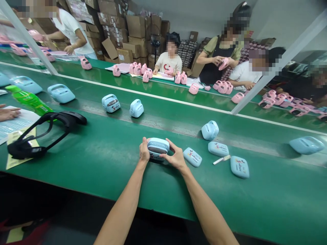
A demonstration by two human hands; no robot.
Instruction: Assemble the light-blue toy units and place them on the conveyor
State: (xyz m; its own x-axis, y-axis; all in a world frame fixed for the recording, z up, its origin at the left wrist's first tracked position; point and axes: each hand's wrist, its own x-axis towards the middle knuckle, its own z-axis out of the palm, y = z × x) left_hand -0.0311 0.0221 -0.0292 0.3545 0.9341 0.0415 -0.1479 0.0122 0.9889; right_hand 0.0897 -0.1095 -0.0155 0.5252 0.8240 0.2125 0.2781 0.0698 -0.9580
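Case (157, 148), long axis crosswise, front seemingly toward near side, is gripped by left fingers (144, 142) and right fingers (172, 145).

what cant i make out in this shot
In the head view:
Held blue case: underside, turned away from the camera.
Its left end: partly hidden by the left fingers.
Loose blue pieces: smallest print, too small.
Green bottle: label text, blurred.
Co-worker's hand: arm cut off by the left edge.

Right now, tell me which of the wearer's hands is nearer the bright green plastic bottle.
Left. The left hand, well right of the bottle, holds the left side of a rounded blue plastic device; the right hand holds its right side, farther off.
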